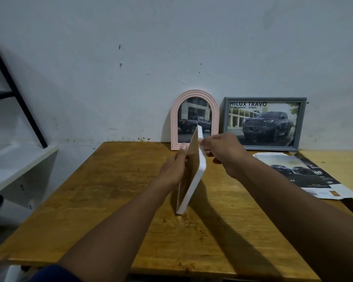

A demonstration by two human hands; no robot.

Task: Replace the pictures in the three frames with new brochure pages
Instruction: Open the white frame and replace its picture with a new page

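Observation:
A white picture frame (194, 176) stands on edge on the wooden table (102, 192), its brown backing facing left. My left hand (172, 169) holds it from the backing side, thumb up along its edge. My right hand (222, 151) pinches the frame's top edge from the right. Behind them a pink arched frame (174, 121) with a truck picture leans on the wall. To its right a grey rectangular frame (302, 123) shows a "HILUX TRAVO" truck page. Loose brochure pages (306, 176) lie on the table at the right.
A white shelf (18, 165) with a black slanted support (14, 92) stands at the left, beside the table. The wall (130, 58) runs directly behind the table. A second, lighter tabletop (338, 165) adjoins at the right.

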